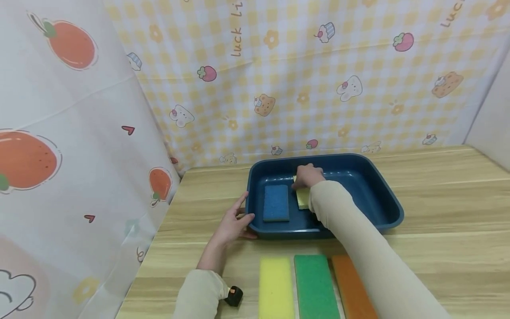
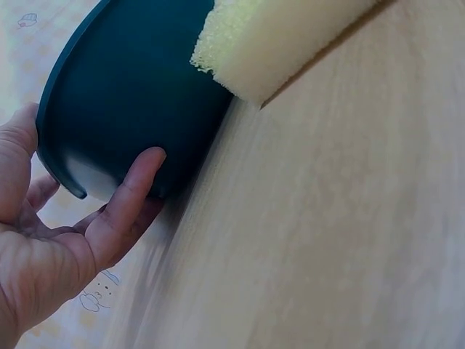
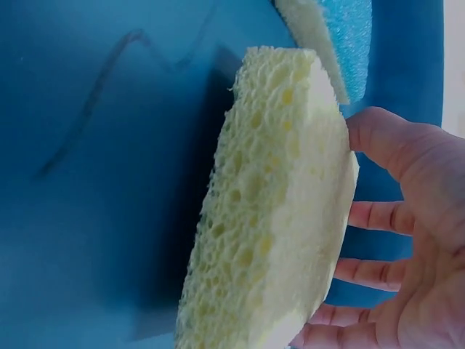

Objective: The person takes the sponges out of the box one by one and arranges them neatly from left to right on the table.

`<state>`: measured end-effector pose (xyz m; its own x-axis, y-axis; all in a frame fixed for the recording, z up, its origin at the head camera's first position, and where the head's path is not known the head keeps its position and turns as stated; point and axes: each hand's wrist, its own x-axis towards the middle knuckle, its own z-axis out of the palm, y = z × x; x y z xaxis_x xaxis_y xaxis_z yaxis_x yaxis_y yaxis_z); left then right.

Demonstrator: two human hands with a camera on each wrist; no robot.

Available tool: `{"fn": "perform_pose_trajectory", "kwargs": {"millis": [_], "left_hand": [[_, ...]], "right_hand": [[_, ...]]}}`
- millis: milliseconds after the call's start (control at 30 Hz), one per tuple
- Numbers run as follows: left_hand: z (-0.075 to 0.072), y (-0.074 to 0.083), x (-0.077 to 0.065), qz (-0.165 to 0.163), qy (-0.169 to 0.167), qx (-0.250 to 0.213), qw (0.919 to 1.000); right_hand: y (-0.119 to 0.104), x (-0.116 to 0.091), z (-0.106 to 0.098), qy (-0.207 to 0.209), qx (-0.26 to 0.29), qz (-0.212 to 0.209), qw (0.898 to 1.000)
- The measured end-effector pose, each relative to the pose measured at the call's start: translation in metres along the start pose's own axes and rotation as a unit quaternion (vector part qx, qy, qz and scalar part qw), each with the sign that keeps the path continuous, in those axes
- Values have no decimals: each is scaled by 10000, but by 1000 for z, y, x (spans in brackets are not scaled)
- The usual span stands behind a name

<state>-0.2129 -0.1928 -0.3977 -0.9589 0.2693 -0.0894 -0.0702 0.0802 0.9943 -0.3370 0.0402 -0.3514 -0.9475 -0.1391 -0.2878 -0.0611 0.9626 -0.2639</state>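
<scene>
Tray on a wooden table, with a blue sponge lying inside, seemingly done. Just right of that, a pale yellow sponge pinched in the right hand, apparently midway; contact with the tray floor unclear. Left hand spread against the left front corner. In front, seemingly left: bright yellow sponge, green pad, orange pad, cut off below, the last partly behind a sleeve.

Left grip spread; right grip pinching, its forearm slanting inward
</scene>
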Motion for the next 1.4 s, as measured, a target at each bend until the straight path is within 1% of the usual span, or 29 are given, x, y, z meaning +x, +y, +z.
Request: {"fn": "perform_pose_trajectory", "kwargs": {"millis": [133, 333, 633, 800, 933, 1167, 1300, 1400], "left_hand": [[0, -1, 1, 3, -8, -10, 10000], [0, -1, 1, -1, 9, -30, 10000], [1, -2, 1, -4, 43, 34, 10000], [0, -2, 0, 24, 71, 25, 10000], [1, -2, 0, 28, 72, 14, 10000], [2, -3, 1, -9, 147, -99, 9998], [3, -3, 1, -25, 210, -110, 9997], [4, -3, 0, -30, 235, -87, 9997]], "right_hand": [[-2, 0, -3, 46, -151, -43, 9999], [-3, -2, -10, 25, 38, 56, 10000], [1, -17, -20, 11, 156, 131, 9998], [4, -26, -25, 128, -77, -30, 9999], [5, -37, -30, 243, -275, -139, 9992], [5, -58, -40, 480, -400, -252, 9977], [7, -75, -43, 586, -381, -393, 9968], [10, -88, -45, 636, -513, -525, 9953]]}}
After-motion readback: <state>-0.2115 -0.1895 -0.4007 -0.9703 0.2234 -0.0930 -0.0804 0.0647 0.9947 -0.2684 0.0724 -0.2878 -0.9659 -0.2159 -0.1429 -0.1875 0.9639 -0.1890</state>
